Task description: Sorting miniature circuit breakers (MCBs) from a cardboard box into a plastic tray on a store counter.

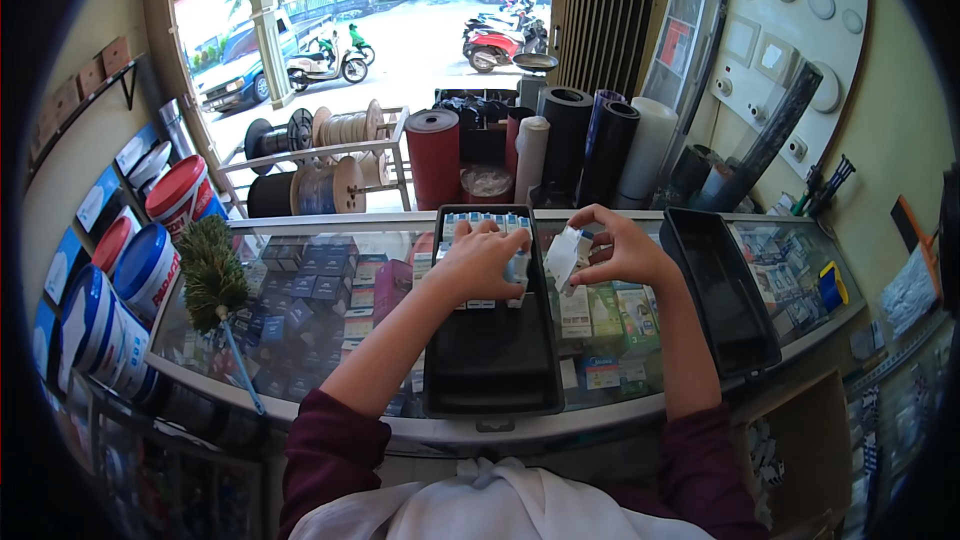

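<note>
A long black plastic tray (491,360) lies on the glass-topped display counter (307,349) in front of me. Small white-and-blue boxes (508,220) stand packed in rows in its far half, while the near half shows bare black floor. My left hand (480,259) is spread over these boxes, thumb and fingers touching them; its palm hides whether it grips one. To the right of the tray, my right hand (619,251) holds a small white carton (567,258) between thumb and fingers, tilted above the glass.
Another black tray (724,300) lies on the counter at right. A feather duster (214,274) rests at left near paint buckets (150,262). Material rolls (433,157) and cable spools (349,184) stand beyond the counter. A yellow-and-blue tape dispenser (832,283) sits at the right end.
</note>
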{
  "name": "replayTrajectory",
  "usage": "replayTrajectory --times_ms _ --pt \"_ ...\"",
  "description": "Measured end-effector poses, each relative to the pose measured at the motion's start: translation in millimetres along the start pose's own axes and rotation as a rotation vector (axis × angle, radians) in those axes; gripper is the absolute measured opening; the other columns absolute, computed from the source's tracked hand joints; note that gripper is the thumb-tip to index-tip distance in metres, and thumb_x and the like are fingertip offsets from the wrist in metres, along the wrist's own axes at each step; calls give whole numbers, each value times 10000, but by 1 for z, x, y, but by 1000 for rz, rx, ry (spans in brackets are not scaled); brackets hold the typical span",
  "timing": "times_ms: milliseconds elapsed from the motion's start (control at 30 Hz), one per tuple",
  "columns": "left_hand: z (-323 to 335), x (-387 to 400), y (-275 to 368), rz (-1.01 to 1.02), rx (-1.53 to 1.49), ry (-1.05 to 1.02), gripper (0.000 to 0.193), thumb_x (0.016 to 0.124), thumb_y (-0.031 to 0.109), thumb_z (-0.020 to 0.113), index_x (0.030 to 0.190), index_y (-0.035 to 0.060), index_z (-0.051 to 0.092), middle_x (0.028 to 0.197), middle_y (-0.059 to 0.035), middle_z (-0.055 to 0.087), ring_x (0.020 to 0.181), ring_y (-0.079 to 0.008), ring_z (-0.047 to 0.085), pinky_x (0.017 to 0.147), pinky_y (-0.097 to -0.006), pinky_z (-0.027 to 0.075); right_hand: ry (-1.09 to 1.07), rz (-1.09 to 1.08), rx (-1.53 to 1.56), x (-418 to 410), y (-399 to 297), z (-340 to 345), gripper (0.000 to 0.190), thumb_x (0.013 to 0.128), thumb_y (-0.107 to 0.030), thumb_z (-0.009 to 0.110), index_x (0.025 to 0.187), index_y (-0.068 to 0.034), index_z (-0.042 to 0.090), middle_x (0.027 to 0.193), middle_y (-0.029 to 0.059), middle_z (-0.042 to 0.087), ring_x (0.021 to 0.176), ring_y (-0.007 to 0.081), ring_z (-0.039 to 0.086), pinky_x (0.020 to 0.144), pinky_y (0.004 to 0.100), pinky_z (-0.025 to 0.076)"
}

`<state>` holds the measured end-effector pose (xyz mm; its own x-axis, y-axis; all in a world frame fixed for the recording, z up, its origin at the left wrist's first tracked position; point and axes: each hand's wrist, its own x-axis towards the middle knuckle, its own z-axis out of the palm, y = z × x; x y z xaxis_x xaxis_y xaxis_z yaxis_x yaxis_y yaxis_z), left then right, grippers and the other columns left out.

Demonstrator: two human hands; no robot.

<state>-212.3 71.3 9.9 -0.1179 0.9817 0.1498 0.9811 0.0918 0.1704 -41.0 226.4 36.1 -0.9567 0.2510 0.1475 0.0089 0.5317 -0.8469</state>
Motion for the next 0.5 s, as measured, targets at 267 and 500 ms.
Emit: replayTrajectory --times_ms 267,500 --pt "6 -16 -14 25 -158 83 621 608 371 708 1074 85 414 1070 -139 546 1138 -278 432 919 -386 239 -67 -106 -174 23 15 30 664 550 -195 810 1082 7 470 1010 115 544 895 211 589 752 310 509" --pt "1 -21 -23 -102 -152 14 753 551 394 747 1130 53 408 1166 -155 502 1157 -301 419 957 -389 291 -122 -124 -244 36 13 57 611 555 -207 796 1031 18 486 945 151 578 835 230 614 758 317 507"
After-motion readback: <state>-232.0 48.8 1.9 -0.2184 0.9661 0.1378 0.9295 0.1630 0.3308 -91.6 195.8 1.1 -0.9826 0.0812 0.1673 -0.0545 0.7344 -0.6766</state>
